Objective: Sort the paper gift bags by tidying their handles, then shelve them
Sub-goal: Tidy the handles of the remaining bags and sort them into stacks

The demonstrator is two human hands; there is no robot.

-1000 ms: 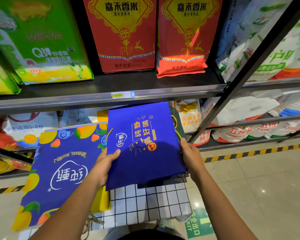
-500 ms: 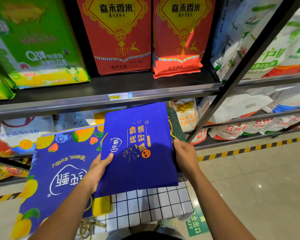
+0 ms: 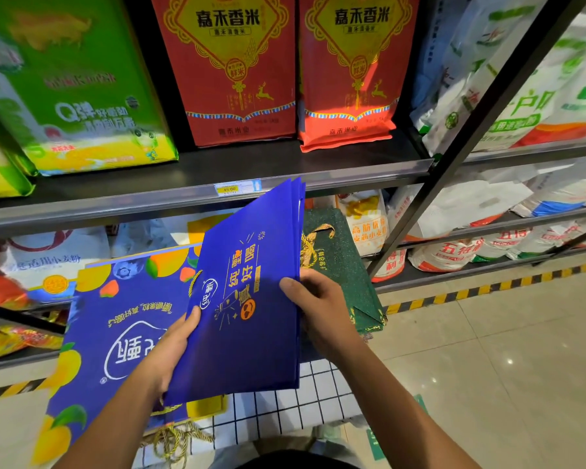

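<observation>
A flat blue gift bag [image 3: 251, 299] with orange and gold print is held tilted in front of the shelf, its top corner reaching the shelf edge. My left hand [image 3: 170, 346] grips its left edge from beneath, thumb on the face. My right hand [image 3: 318, 306] pinches its right edge, thumb on the front. To the left lies a larger blue fruit-print bag [image 3: 115, 319]. A dark green bag [image 3: 342, 265] with a gold cord handle sits behind my right hand. Gold cord handles [image 3: 173, 438] hang loose at the bottom.
A grey metal shelf [image 3: 190, 187] carries red rice bags [image 3: 237, 69] and green packs [image 3: 71, 89]. A lower shelf holds flour sacks [image 3: 366, 221]. A black slanted post [image 3: 471, 137] stands to the right. A white grid-pattern surface [image 3: 285, 407] lies under the bags. Tiled floor spreads on the right.
The blue bag has been lifted and tilted, its top corner now up at the shelf edge, uncovering the green bag behind it. Both hands keep their hold on its edges.
</observation>
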